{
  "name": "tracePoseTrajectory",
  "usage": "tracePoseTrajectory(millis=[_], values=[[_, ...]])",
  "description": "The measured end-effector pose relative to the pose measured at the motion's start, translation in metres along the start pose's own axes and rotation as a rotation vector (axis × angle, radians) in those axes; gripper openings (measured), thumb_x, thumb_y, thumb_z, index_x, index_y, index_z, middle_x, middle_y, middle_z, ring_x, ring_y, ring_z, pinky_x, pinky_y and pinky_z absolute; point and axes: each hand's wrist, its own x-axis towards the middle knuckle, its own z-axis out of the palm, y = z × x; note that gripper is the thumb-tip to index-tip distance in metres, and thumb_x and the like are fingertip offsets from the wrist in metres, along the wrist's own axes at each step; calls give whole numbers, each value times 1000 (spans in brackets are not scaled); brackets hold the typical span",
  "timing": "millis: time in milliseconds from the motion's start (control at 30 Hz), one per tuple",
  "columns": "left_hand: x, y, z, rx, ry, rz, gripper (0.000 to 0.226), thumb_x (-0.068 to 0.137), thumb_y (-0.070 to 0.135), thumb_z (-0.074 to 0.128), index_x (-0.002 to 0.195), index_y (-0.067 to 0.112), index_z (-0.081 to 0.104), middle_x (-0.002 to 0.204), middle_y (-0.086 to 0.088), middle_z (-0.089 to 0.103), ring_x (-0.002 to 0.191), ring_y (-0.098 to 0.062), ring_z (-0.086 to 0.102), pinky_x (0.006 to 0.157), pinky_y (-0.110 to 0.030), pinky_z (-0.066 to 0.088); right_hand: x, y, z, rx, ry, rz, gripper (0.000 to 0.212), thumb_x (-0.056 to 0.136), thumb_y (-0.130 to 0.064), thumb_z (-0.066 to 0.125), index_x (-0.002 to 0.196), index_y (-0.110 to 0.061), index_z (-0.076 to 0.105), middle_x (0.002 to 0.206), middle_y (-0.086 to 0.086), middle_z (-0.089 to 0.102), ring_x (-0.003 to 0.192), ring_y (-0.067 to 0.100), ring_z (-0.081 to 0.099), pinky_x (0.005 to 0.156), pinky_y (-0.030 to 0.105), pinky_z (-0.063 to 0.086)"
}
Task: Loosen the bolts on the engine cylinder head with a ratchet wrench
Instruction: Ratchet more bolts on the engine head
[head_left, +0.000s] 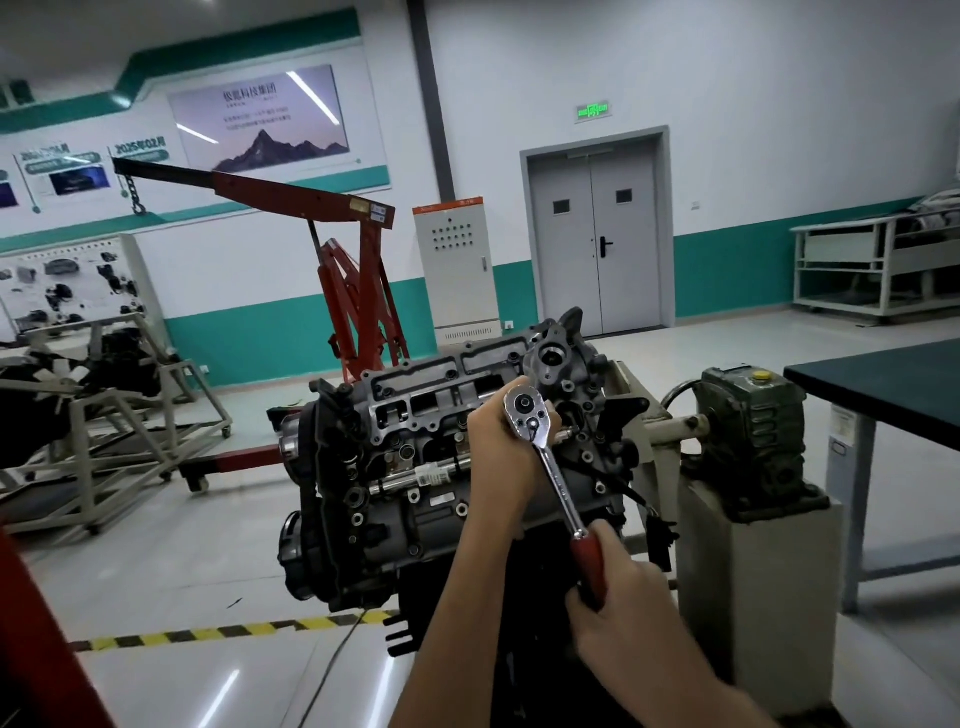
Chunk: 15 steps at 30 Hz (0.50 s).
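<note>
A dark grey engine with its cylinder head (415, 405) uppermost is mounted on a stand at the centre of the view. A chrome ratchet wrench (550, 462) with a red handle slants from the head's right part down toward me. My left hand (498, 457) curls around the wrench's round head from beneath and holds it over the cylinder head. My right hand (618, 587) grips the red handle at its lower end. The socket and the bolt beneath the wrench head are hidden by my left hand.
A grey gearbox (748, 431) sits on a pedestal right of the engine. A dark-topped table (883, 384) stands at far right. A red engine crane (358, 291) stands behind, other engine stands (104, 426) at left. Yellow-black floor tape (234, 631) runs in front.
</note>
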Motion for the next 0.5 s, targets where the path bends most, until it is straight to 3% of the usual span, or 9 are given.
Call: tracePoseTrajectory(millis=[67, 133, 200, 300, 400, 500], values=[[3, 0, -3, 10, -29, -32, 46, 80, -16, 55, 56, 22, 44, 51, 15, 38, 58, -9, 36, 61, -29, 34, 11, 13, -30, -98, -65, -73, 32, 77, -9, 61, 103, -22, 48, 58, -10, 50, 48, 3, 53, 48, 10, 42], [4, 1, -7, 25, -92, -28, 51, 77, -17, 56, 50, 26, 47, 48, 16, 43, 53, -2, 37, 57, -21, 36, 33, 26, -65, -299, -113, -197, 31, 79, -8, 61, 107, -15, 52, 62, -11, 53, 49, 3, 53, 51, 19, 49], [5, 5, -10, 26, -131, -4, 54, 75, -15, 60, 49, 30, 45, 46, 17, 45, 48, 2, 37, 51, -10, 31, 61, 28, -100, -530, -99, -309, 27, 80, -10, 61, 106, -15, 55, 64, -11, 53, 51, 0, 53, 48, 17, 47], [5, 7, -9, 9, -126, 1, 51, 75, -11, 67, 52, 28, 45, 47, 17, 47, 48, 2, 38, 49, -10, 31, 92, 20, -129, -658, -69, -409, 25, 77, -9, 65, 97, -19, 55, 64, -11, 55, 54, 2, 53, 54, 12, 41], [0, 5, -9, 49, -83, 32, 41, 76, -7, 67, 58, 22, 45, 52, 16, 47, 52, -1, 37, 53, -18, 33, 82, 25, -114, -574, -95, -322, 24, 81, -10, 59, 103, -17, 54, 66, -12, 51, 58, -2, 53, 53, 17, 47], [-7, 2, -4, 84, -6, 104, 38, 77, -9, 63, 66, 22, 45, 58, 16, 46, 56, -2, 38, 54, -17, 32, 38, 25, -67, -246, -124, -140, 31, 79, -9, 61, 106, -20, 49, 71, -5, 56, 58, 6, 57, 58, 25, 53]])
